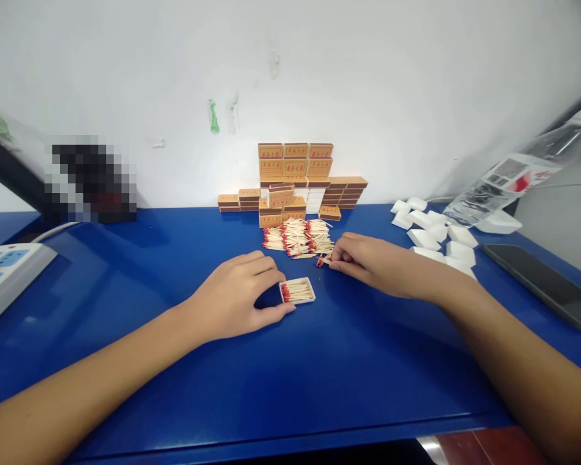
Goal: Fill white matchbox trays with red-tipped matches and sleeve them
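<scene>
Half-filled white tray (pixel 297 290), red-tipped matches; left hand (pixel 235 294) steadies it, right hand (pixel 368 261) fingers pinching matches (pixel 322 260).

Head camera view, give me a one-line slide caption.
Left hand steadies a match-filled tray while right hand picks matches from the pile.

From my remote view I see only two bare forearms running up from the lower corners, no sleeves, watch, bracelet or gloves on either, ending in the bare left hand (pixel 235 294) and bare right hand (pixel 375 261), whose slim ringless fingers (pixel 264 265) carry short, unpainted nails.
</scene>
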Action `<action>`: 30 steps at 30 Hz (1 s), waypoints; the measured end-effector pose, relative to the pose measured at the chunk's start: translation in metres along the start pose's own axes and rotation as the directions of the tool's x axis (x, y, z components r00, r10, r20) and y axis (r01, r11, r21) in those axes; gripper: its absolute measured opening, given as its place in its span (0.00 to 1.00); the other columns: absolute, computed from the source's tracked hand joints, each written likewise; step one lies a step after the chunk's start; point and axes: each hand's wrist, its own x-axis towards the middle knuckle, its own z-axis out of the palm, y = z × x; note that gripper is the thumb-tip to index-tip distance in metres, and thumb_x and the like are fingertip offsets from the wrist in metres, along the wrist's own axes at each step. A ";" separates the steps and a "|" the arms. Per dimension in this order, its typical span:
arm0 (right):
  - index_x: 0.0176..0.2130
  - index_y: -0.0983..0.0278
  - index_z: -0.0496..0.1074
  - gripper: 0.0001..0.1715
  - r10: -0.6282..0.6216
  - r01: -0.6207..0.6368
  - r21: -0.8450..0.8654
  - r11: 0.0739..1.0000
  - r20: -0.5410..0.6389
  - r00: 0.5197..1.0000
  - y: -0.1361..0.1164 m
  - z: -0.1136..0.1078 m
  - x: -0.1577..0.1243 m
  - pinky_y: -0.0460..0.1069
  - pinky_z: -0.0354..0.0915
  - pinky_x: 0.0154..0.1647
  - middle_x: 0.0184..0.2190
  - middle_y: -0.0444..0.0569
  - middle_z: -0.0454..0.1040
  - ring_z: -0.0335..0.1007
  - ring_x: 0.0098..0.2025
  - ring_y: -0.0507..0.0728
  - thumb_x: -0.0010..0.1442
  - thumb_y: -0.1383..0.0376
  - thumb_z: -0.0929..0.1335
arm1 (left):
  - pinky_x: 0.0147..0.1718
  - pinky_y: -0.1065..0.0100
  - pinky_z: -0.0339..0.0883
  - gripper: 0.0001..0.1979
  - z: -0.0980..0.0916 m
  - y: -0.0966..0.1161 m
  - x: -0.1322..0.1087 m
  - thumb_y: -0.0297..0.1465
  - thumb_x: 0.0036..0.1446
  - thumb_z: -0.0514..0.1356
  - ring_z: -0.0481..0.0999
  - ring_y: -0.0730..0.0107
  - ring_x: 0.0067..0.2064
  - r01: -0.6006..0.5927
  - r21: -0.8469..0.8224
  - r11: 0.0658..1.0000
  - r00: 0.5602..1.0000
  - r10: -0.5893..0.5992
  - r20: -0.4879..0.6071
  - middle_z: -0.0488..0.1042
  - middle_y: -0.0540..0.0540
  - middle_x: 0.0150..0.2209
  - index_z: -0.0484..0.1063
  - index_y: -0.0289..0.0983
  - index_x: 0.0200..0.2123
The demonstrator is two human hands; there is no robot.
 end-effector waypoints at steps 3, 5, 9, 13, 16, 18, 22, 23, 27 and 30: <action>0.39 0.61 0.70 0.17 -0.008 0.008 0.016 1.000 -0.005 1.000 -0.012 -0.005 -0.004 0.55 0.67 0.42 0.41 0.53 0.74 0.72 0.39 0.60 0.75 0.55 0.61 | 0.43 0.58 0.75 0.14 0.000 0.001 0.000 0.41 0.68 0.65 0.79 0.60 0.41 0.003 0.005 1.000 1.000 -0.003 -0.001 0.80 0.43 0.39 0.79 0.34 0.43; 0.39 0.60 0.69 0.16 -0.040 0.041 0.027 0.999 -0.023 0.999 -0.024 -0.008 -0.008 0.54 0.66 0.41 0.41 0.53 0.74 0.72 0.38 0.59 0.76 0.55 0.61 | 0.43 0.59 0.75 0.13 0.000 0.001 0.000 0.40 0.68 0.65 0.79 0.60 0.41 0.004 0.006 1.000 1.000 -0.004 0.002 0.80 0.43 0.39 0.79 0.35 0.43; 0.40 0.61 0.69 0.11 -0.121 0.122 0.009 0.993 -0.030 0.992 -0.048 -0.003 -0.015 0.52 0.66 0.38 0.42 0.51 0.75 0.73 0.38 0.58 0.76 0.61 0.63 | 0.43 0.58 0.75 0.14 -0.001 0.002 0.001 0.40 0.68 0.64 0.79 0.60 0.40 0.000 0.000 1.000 1.000 0.000 -0.005 0.80 0.43 0.39 0.79 0.34 0.44; 0.43 0.63 0.70 0.09 -0.231 0.220 -0.191 0.957 -0.040 0.972 -0.061 0.009 -0.017 0.52 0.65 0.37 0.44 0.53 0.75 0.73 0.37 0.58 0.74 0.71 0.62 | 0.43 0.58 0.76 0.15 -0.001 0.002 0.001 0.40 0.68 0.64 0.79 0.59 0.41 -0.030 0.016 0.999 0.999 0.031 -0.030 0.81 0.41 0.40 0.79 0.33 0.45; 0.44 0.65 0.71 0.11 -0.255 0.228 -0.377 0.898 -0.021 0.967 -0.065 0.015 -0.015 0.53 0.63 0.34 0.45 0.57 0.74 0.73 0.37 0.60 0.74 0.74 0.61 | 0.43 0.58 0.76 0.14 -0.001 0.003 0.002 0.40 0.69 0.63 0.79 0.59 0.40 -0.054 0.027 0.998 0.997 0.055 -0.048 0.81 0.41 0.40 0.78 0.33 0.45; 0.44 0.66 0.71 0.10 -0.271 0.235 -0.439 0.867 -0.020 0.962 -0.066 0.018 -0.014 0.52 0.61 0.31 0.44 0.56 0.74 0.73 0.35 0.59 0.72 0.75 0.61 | 0.43 0.58 0.76 0.14 0.000 0.003 0.002 0.40 0.69 0.63 0.79 0.59 0.40 -0.058 0.029 0.998 0.997 0.059 -0.052 0.81 0.41 0.40 0.78 0.34 0.45; 0.43 0.66 0.70 0.06 -0.285 0.220 -0.457 0.862 -0.079 0.955 -0.065 0.024 -0.010 0.51 0.57 0.28 0.43 0.52 0.73 0.71 0.32 0.56 0.72 0.74 0.65 | 0.42 0.58 0.76 0.14 0.000 0.003 0.002 0.40 0.69 0.64 0.79 0.59 0.40 -0.051 0.019 0.999 0.998 0.051 -0.041 0.81 0.41 0.39 0.77 0.34 0.44; 0.43 0.66 0.70 0.04 -0.285 0.214 -0.449 0.867 -0.096 0.954 -0.065 0.026 -0.009 0.51 0.56 0.28 0.42 0.52 0.73 0.71 0.32 0.56 0.73 0.72 0.66 | 0.42 0.58 0.76 0.14 0.000 0.003 0.002 0.40 0.69 0.64 0.79 0.59 0.40 -0.047 0.015 0.999 0.998 0.047 -0.038 0.81 0.41 0.39 0.77 0.34 0.44; 0.42 0.65 0.71 0.09 -0.290 0.216 -0.401 0.890 -0.135 0.947 -0.064 0.026 -0.006 0.51 0.56 0.28 0.41 0.51 0.73 0.72 0.33 0.56 0.76 0.64 0.65 | 0.41 0.59 0.76 0.13 -0.001 0.003 0.001 0.40 0.68 0.64 0.79 0.60 0.39 -0.036 0.005 0.999 0.999 0.036 -0.032 0.80 0.42 0.39 0.77 0.35 0.42; 0.41 0.65 0.71 0.12 -0.295 0.223 -0.387 0.895 -0.137 0.946 -0.062 0.027 -0.004 0.51 0.56 0.29 0.41 0.51 0.74 0.72 0.33 0.56 0.77 0.64 0.64 | 0.41 0.59 0.76 0.13 -0.001 0.003 0.002 0.40 0.68 0.64 0.79 0.60 0.39 -0.033 -0.003 0.999 0.999 0.033 -0.030 0.80 0.42 0.39 0.77 0.35 0.42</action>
